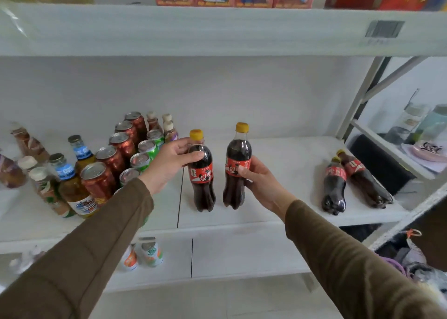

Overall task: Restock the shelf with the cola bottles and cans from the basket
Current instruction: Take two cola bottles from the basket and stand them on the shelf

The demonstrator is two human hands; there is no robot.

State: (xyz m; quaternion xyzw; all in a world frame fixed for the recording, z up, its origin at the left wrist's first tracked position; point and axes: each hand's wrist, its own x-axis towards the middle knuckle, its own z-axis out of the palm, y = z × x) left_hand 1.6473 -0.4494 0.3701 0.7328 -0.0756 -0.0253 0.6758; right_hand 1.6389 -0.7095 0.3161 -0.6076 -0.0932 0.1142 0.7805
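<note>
Brown sleeves reach forward. Left hand (170, 160) wraps shoulder of left cola bottle (202, 173); right hand (257, 180) grips label of right cola bottle (238, 166) — both upright, long axes vertical, just beside each other on shelf (278, 173). Two more cola bottles (350, 183) well right of right hand — basket unseen.

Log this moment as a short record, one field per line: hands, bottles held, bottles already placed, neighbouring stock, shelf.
left hand: gripping the left cola bottle near its shoulder
right hand: gripping the right cola bottle at its label
held bottles: both upright, yellow caps, apart from each other, bases at the shelf surface
placed bottles: two cola bottles standing together at the right end of the shelf
neighbouring stock: red cans and green cans in rows to the left
shelf: white, bare between the held and placed bottles
basket: not in view
</note>
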